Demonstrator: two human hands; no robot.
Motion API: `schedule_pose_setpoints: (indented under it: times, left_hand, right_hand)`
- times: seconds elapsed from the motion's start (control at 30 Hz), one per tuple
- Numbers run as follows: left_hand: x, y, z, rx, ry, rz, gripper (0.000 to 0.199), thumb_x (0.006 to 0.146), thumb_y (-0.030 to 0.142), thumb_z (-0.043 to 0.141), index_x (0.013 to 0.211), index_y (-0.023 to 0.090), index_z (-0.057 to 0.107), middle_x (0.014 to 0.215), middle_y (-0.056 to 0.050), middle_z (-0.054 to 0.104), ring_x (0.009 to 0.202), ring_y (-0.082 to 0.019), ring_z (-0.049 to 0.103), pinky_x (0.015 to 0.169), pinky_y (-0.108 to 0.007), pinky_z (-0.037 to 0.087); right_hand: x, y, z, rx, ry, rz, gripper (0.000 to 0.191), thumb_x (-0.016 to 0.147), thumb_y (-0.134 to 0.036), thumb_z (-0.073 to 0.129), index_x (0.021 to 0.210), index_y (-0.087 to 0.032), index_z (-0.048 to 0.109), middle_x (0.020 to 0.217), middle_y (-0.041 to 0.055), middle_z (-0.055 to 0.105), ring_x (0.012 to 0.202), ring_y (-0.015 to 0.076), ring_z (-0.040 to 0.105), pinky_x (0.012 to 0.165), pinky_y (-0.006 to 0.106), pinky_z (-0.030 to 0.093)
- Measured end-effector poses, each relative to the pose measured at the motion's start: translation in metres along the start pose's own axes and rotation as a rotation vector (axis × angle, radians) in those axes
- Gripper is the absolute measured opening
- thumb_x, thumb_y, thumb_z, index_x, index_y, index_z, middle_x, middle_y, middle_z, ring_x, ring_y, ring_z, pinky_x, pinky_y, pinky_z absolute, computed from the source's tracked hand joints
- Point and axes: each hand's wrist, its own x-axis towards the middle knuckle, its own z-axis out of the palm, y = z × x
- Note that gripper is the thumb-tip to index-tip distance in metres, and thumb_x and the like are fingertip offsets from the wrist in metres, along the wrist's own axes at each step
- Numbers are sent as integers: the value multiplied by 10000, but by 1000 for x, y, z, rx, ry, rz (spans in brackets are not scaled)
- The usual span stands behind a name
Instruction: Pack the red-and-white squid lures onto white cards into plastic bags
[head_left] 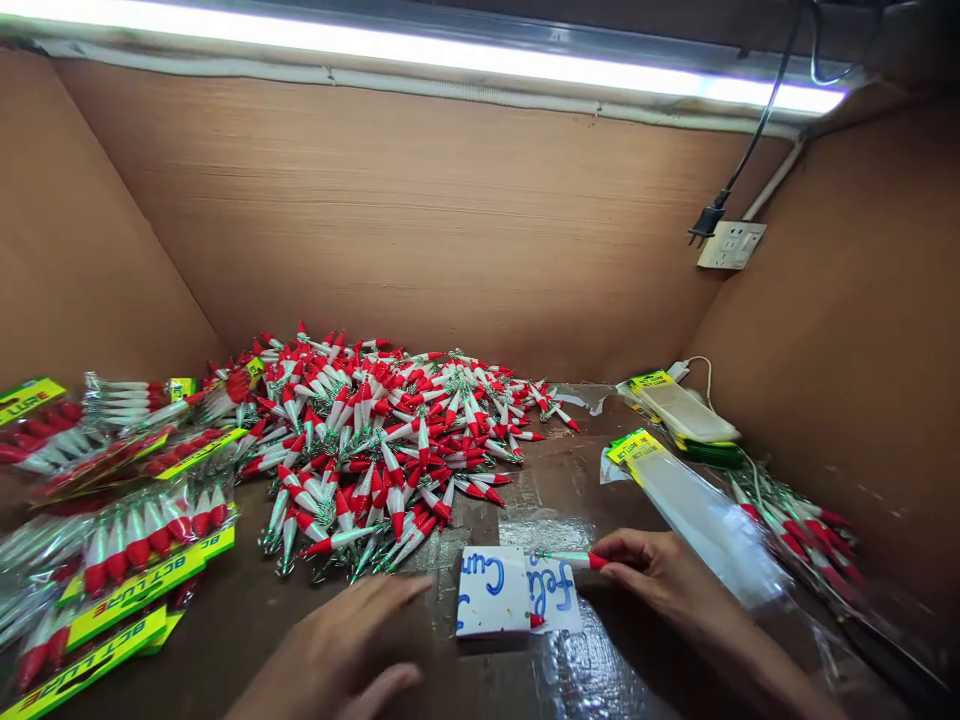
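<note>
I could reach back along the bare strip of desk [551,465] between the heap of red-and-white fishing lures [390,440] and the clear plastic bags [701,510], but the lettered white block [491,592] and right hand [654,575] obstruct its near end, and bagged lures [146,530] crowd the left side.

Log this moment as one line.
right hand: pinching red-and-white lure | lure position: at white lettered block | left hand: open, nothing visible held | beyond: loose lure pile | left: bagged lures
</note>
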Motion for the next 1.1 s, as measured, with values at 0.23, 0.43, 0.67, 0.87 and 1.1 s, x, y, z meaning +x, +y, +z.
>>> schedule_pose_setpoints:
  times: [0.23, 0.43, 0.67, 0.87, 1.1]
  left_hand:
    - [73, 28, 52, 87, -152, 109, 982, 659, 358, 882, 1520, 361, 409, 1492, -78, 515, 1326, -366, 495, 1105, -538, 414]
    - [71, 9, 66, 5, -61, 151, 980, 671, 266, 870, 1515, 378, 384, 1421, -57, 545, 1245, -325, 530, 1069, -475, 450]
    - [69, 0, 67, -15, -48, 166, 1032, 649, 263, 889, 1522, 376, 349, 1426, -54, 544, 1235, -321, 533, 1067, -485, 451]
    - [67, 1, 66, -12, -35, 170, 1083, 652, 245, 885, 1545, 383, 287, 1439, -50, 534, 1255, -313, 526, 1090, -495, 437]
    - [68, 1, 68, -5, -21, 168, 1099, 626, 257, 895, 1540, 386, 298, 1424, -45, 551, 1243, -318, 537, 1107, -514, 426]
  right_hand:
    - [3, -14, 41, -346, -29, -153, 153, 917, -360, 681, 940, -265, 798, 909, 47, 768, 853, 236, 663, 765, 328, 453]
    - [25, -18, 85, -516, -63, -337, 82, 934, -246, 680, 905, -246, 757, 881, 22, 715, 920, 201, 599, 807, 296, 414]
    - [40, -26, 67, -523, -361, -462, 109, 947, -294, 666, 965, -259, 767, 951, 24, 725, 962, 190, 612, 866, 293, 423]
    - [135, -28, -3, -460, 19, -121, 232, 899, -379, 640, 974, -219, 790, 989, 62, 772, 933, 247, 681, 831, 316, 494]
    - [214, -8, -46, -429, 445, 70, 109, 769, -267, 719, 826, -178, 748, 965, 126, 748, 1064, 319, 651, 872, 349, 438]
